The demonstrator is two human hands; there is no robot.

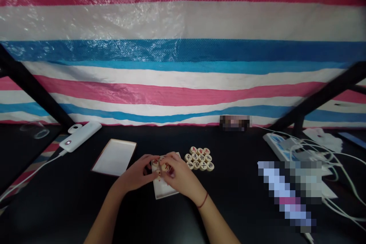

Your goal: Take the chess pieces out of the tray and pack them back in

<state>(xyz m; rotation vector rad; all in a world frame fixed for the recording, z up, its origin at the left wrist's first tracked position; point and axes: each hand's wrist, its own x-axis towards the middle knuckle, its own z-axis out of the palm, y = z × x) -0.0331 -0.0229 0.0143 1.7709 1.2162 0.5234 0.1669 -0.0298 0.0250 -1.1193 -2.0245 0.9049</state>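
Over a shallow white box (163, 191), my left hand (137, 173) and my right hand (181, 173) come together from either side. Between their curled fingers are round cream Chinese chess pieces (156, 162) with red characters. The left thumb and fingers close on the pieces from the left. My right hand presses in from the other side, its fingers partly hiding the pieces and the box's far end. To the right of the box, several more Chinese chess pieces (201, 157) lie in close rows, some marked in red and most in black.
A box lid (114, 158) lies inside-up at the left. Behind it is a white power bank (81, 137) with a cable. At the right are a power strip (278, 146), tangled white cables (340, 164) and a blurred-out object (286, 194). A striped sheet (183, 84) hangs behind the black table.
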